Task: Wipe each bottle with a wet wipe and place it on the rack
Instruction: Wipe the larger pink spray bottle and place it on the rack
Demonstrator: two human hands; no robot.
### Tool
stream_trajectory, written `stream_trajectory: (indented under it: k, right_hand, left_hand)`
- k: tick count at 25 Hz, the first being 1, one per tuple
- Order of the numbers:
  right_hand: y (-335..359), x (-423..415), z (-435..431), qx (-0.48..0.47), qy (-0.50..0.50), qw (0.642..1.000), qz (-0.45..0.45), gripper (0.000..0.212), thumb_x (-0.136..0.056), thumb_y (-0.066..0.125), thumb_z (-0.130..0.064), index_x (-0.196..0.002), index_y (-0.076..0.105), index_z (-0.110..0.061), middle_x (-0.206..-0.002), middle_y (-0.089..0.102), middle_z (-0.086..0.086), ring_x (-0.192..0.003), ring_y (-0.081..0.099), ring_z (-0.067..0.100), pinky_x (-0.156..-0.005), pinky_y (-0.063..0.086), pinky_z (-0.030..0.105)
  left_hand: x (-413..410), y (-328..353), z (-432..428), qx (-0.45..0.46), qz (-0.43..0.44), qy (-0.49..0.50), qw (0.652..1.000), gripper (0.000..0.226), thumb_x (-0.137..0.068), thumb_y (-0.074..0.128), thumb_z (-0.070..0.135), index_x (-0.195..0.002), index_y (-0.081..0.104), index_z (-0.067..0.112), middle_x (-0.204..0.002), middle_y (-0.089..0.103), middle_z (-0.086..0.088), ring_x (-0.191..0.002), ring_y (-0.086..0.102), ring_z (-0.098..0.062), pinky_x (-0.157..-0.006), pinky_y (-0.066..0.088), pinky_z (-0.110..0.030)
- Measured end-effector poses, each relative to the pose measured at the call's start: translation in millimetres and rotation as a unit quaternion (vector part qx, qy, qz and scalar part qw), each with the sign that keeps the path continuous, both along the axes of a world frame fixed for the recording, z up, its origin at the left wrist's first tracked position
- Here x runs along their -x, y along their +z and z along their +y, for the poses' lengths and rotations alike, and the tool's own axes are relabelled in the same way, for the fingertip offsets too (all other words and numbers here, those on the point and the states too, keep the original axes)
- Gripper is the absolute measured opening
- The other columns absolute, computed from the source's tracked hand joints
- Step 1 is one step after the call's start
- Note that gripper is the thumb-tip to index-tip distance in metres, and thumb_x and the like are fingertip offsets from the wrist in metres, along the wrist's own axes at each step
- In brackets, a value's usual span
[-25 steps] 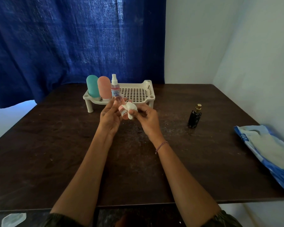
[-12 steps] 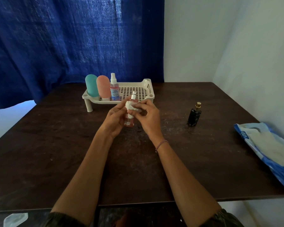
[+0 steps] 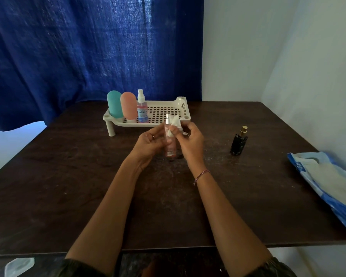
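A slim pink bottle (image 3: 170,145) is held upright above the table's middle by my left hand (image 3: 150,143), fingers curled round its body. My right hand (image 3: 191,141) pinches a crumpled white wet wipe (image 3: 175,124) against the bottle's upper part, beside its silver cap. Behind them stands the white perforated rack (image 3: 168,111). On its left end stand a teal bottle (image 3: 114,103), a salmon bottle (image 3: 128,106) and a clear spray bottle (image 3: 141,107). A small black bottle with a gold cap (image 3: 239,142) stands on the table to the right.
The dark wooden table (image 3: 68,176) fills the view. An open blue and white wet wipe pack (image 3: 332,182) lies at its right edge. A blue curtain (image 3: 88,47) hangs behind the rack, and a pale wall runs along the right side.
The pink bottle has gone from tilted to upright in my left hand. The wipe has moved up to the bottle's top part. Both hands stay in front of the rack.
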State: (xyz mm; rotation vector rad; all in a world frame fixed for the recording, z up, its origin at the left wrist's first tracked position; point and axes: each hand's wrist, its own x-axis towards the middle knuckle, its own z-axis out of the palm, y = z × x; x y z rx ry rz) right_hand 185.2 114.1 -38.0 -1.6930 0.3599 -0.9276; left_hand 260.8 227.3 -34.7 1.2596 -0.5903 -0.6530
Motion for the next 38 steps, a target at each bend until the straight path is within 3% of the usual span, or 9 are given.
stream_trajectory:
  k: [5, 10, 13, 17, 23, 26, 30, 35, 38]
  right_hand:
    - [1, -1, 6, 0.031, 0.004, 1.000, -0.003, 0.028, -0.078, 0.072, -0.025, -0.099, 0.054, -0.023, -0.122, 0.055, 0.001, -0.111, 0.052, 0.009, -0.072, 0.046, 0.003]
    - [2, -1, 7, 0.022, 0.075, 0.997, -0.001, 0.022, -0.082, 0.068, -0.012, -0.104, 0.063, -0.007, -0.128, 0.046, 0.001, -0.109, 0.045, -0.001, -0.069, 0.052, 0.011]
    - [0, -1, 2, 0.019, 0.110, 0.994, 0.016, 0.017, -0.082, 0.067, -0.009, -0.097, 0.065, -0.017, -0.125, 0.048, -0.005, -0.121, 0.043, 0.008, -0.088, 0.053, 0.029]
    - [0, 0, 0, -0.057, 0.100, 0.993, 0.009, 0.023, -0.083, 0.067, -0.021, -0.105, 0.059, -0.017, -0.119, 0.056, -0.003, -0.110, 0.055, 0.010, -0.089, 0.053, 0.035]
    - [5, 4, -2, -0.099, 0.048, 0.994, 0.002, 0.020, -0.083, 0.067, -0.027, -0.101, 0.064, -0.018, -0.098, 0.064, -0.010, -0.092, 0.061, 0.001, -0.066, 0.049, 0.010]
    - [3, 3, -7, -0.112, 0.046, 0.992, 0.018, 0.017, -0.080, 0.070, -0.030, -0.096, 0.065, -0.024, -0.092, 0.066, -0.012, -0.090, 0.063, 0.002, -0.067, 0.050, 0.012]
    - [-2, -1, -11, -0.117, 0.038, 0.990, 0.073, 0.033, -0.080, 0.070, -0.034, -0.108, 0.066, -0.015, -0.103, 0.069, -0.002, -0.096, 0.064, 0.009, -0.081, 0.054, 0.026]
    - [-4, -2, -7, 0.022, -0.052, 0.996, 0.064, 0.021, -0.090, 0.057, -0.026, -0.103, 0.061, -0.010, -0.103, 0.064, 0.006, -0.088, 0.058, 0.008, -0.067, 0.046, 0.012]
    - [-4, -3, -6, 0.013, -0.050, 0.998, 0.038, 0.026, -0.090, 0.059, -0.028, -0.107, 0.061, -0.010, -0.108, 0.063, 0.004, -0.095, 0.059, 0.011, -0.073, 0.050, 0.017]
  left_hand:
    - [4, 1, -2, -0.022, -0.062, 0.059, 0.996, 0.047, -0.080, 0.063, -0.006, -0.124, 0.056, 0.010, -0.109, 0.068, 0.001, -0.105, 0.064, -0.012, -0.086, 0.054, -0.027]
    - [0, 4, 3, 0.029, -0.002, 0.003, 1.000, 0.045, -0.084, 0.053, -0.010, -0.126, 0.054, 0.007, -0.111, 0.066, -0.004, -0.102, 0.065, -0.014, -0.078, 0.056, -0.025]
    - [-3, 4, 6, 0.056, 0.018, 0.010, 0.998, 0.047, -0.083, 0.052, -0.011, -0.126, 0.053, 0.007, -0.113, 0.064, -0.007, -0.102, 0.064, -0.015, -0.078, 0.056, -0.027]
    - [-1, 6, 4, 0.037, 0.012, 0.045, 0.998, 0.055, -0.080, 0.059, -0.008, -0.132, 0.050, 0.008, -0.119, 0.062, -0.005, -0.111, 0.059, -0.017, -0.090, 0.053, -0.033]
    - [5, 4, 1, -0.054, -0.174, 0.067, 0.981, 0.059, -0.074, 0.070, -0.002, -0.123, 0.055, 0.028, -0.122, 0.061, 0.000, -0.111, 0.058, -0.011, -0.089, 0.050, -0.025]
    - [5, 1, -1, -0.108, -0.288, 0.110, 0.945, 0.057, -0.075, 0.072, 0.001, -0.123, 0.056, 0.027, -0.117, 0.062, 0.003, -0.107, 0.058, -0.007, -0.090, 0.049, -0.023]
    - [7, -2, -3, -0.145, -0.400, 0.152, 0.892, 0.044, -0.082, 0.067, 0.008, -0.122, 0.060, 0.024, -0.114, 0.060, 0.005, -0.103, 0.056, -0.005, -0.090, 0.051, -0.028]
    - [7, -6, -6, -0.194, -0.500, 0.182, 0.824, 0.047, -0.081, 0.067, 0.005, -0.126, 0.057, 0.015, -0.123, 0.058, -0.004, -0.115, 0.048, -0.009, -0.096, 0.034, -0.019]
    - [8, -5, -7, -0.200, -0.496, 0.195, 0.822, 0.046, -0.081, 0.068, 0.007, -0.125, 0.058, 0.013, -0.124, 0.058, -0.005, -0.116, 0.050, -0.015, -0.096, 0.035, -0.020]
